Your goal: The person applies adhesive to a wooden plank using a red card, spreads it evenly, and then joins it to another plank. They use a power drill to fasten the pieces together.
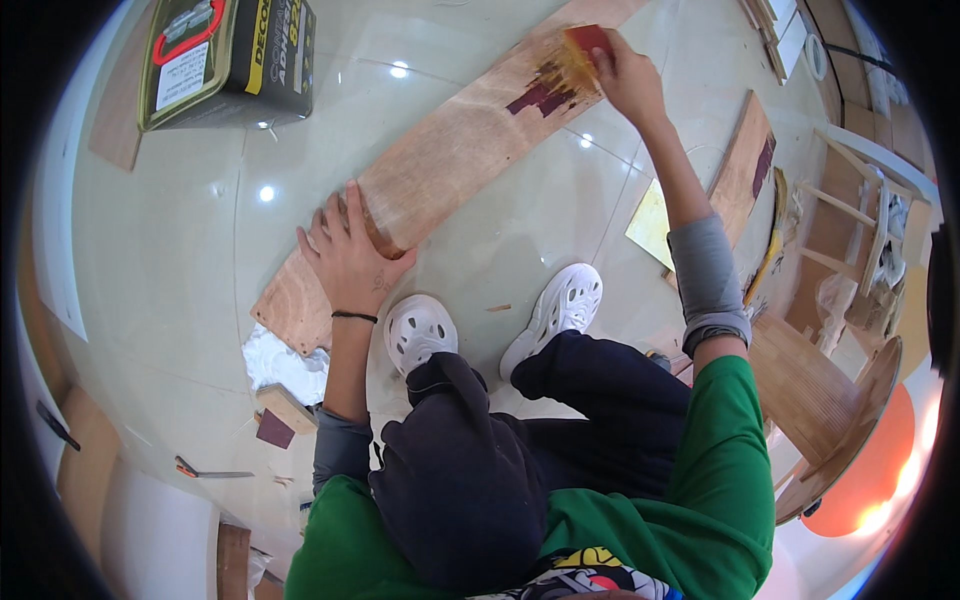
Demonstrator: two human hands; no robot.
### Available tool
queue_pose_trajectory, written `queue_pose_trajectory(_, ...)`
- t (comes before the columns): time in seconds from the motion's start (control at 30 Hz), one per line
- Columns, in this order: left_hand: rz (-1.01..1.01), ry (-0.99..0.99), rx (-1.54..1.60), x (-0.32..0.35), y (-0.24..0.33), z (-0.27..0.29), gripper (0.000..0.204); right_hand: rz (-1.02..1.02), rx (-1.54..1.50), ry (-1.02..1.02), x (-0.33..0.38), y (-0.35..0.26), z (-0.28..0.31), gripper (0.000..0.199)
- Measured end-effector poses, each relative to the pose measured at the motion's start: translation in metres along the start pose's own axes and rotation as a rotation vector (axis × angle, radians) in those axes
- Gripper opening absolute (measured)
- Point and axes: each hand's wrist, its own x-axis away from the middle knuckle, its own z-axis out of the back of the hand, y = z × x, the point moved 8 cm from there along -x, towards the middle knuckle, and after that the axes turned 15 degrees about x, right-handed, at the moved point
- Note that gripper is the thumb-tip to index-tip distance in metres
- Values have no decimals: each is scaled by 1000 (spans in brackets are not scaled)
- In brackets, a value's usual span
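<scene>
Two hands at work: I saw my left hand [347, 250] pressed flat and open on the near part of the long wooden board [450, 155], fingers spread over its edge, pinning it to the floor [180, 260].
Right hand: I had my right hand [628, 80] stretched to the far end, closed around a red spreader [585, 42].
Board axis: it ran from near left to far right, so the far end lay up and right of my left hand; only the right hand reached it.
Glue: one yellowish smear [570, 68] sat under the spreader, beside a dark maroon patch [540, 95].
Boards counted: one under my hands, one smaller board [745, 165] lying far right.
Tin: one rectangular adhesive can [225, 60], far left, well apart from the board.
Shoes: two white shoes [420, 330], just near of the board.
Offcuts: one small wood block [285, 405] near left.
</scene>
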Motion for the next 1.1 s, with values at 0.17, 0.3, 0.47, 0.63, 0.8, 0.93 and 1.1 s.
queue_pose_trajectory(0.17, 0, -3, 2, -1, 2, -1, 112, -53, 13, 45, -6, 23, -5, 34)
queue_pose_trajectory(0.3, -58, 68, 3, 0, 5, 2, 109, 31, -104, 14, -1, 4, -6, 33)
queue_pose_trajectory(0.47, -32, 44, 14, 2, -1, 0, 108, 39, -130, -45, 17, -32, -3, 31)
queue_pose_trajectory(0.63, -12, 28, 23, 2, -5, -1, 113, 132, -115, 39, 35, -60, 5, 29)
queue_pose_trajectory(0.8, -11, 26, 33, 5, -8, -3, 113, 135, -151, 10, 51, -82, 6, 24)
queue_pose_trajectory(0.93, -11, 16, 29, 4, -8, -4, 113, 188, -180, 38, 67, -107, 11, 26)
queue_pose_trajectory(1.1, 1, 11, 27, 4, -8, -4, 113, 275, -170, -156, 91, -152, 0, 29)
